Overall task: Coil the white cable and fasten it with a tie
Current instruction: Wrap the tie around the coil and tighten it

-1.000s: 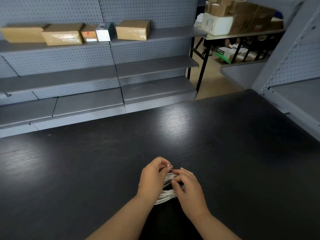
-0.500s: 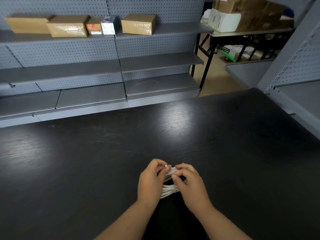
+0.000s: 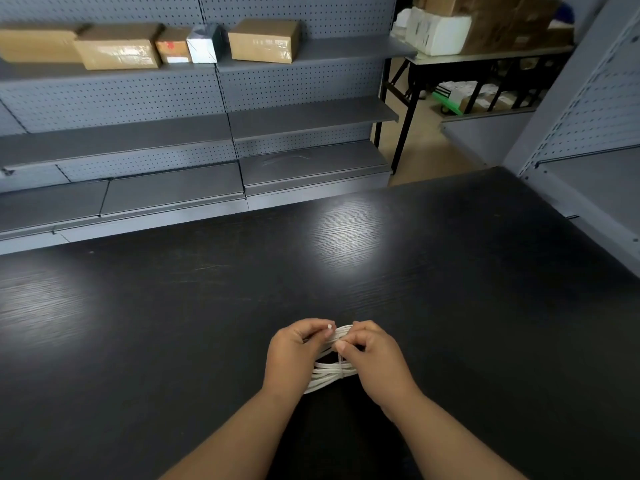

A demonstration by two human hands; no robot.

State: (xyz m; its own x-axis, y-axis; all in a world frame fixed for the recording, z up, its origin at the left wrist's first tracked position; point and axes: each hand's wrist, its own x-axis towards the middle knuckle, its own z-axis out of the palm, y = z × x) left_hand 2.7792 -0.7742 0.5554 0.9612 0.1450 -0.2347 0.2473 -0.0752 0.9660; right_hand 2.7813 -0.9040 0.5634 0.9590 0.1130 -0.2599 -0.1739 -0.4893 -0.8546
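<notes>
Your left hand [image 3: 294,351] curls round the left side of the coiled white cable [image 3: 327,374], pinching a white tip at the top. Your right hand [image 3: 375,363] pinches the upper strands just beside it. The hands are close together at the near middle of the black table [image 3: 450,306].

A black wood-grain desk [image 3: 450,306] shows two pale patches of glare. Behind it stand grey pegboard shelves [image 3: 304,116], with cardboard boxes [image 3: 117,46] on top. At the far right, a folding table [image 3: 485,55] stands on a tan floor [image 3: 426,140].

Head-worn view — forward, downward, close above table [image 3: 450,306]
</notes>
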